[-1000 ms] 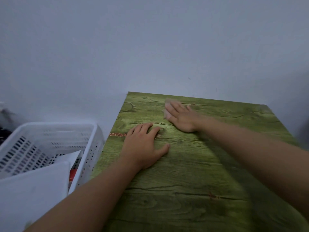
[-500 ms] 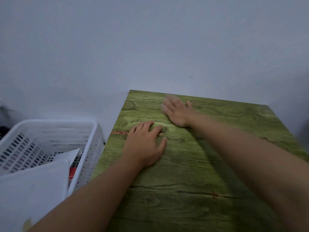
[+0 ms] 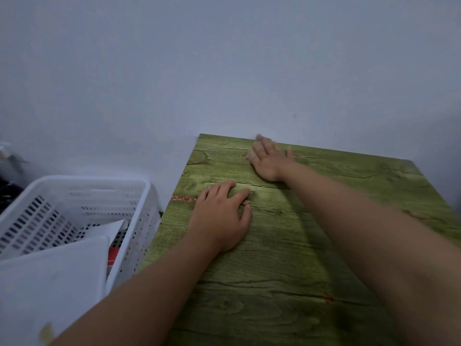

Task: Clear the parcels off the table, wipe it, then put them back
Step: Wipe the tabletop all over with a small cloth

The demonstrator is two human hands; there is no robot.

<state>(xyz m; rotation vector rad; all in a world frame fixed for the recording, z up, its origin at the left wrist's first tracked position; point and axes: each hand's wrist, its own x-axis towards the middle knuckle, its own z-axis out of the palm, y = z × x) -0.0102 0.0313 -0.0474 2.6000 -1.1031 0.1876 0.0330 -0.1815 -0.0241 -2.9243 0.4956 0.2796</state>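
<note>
Both hands (image 3: 219, 216) (image 3: 268, 159) flat on table (image 3: 311, 283), fingers toward wall (image 3: 224, 71).

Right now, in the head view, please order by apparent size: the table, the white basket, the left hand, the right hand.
1. Table
2. White basket
3. Left hand
4. Right hand, though it lies farther from the camera, so the two hands cannot truly be ranked.

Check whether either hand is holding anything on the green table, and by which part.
The left hand lies flat on the table, holding nothing. The right hand presses a pale cloth under straight fingers; only its edge shows.
</note>
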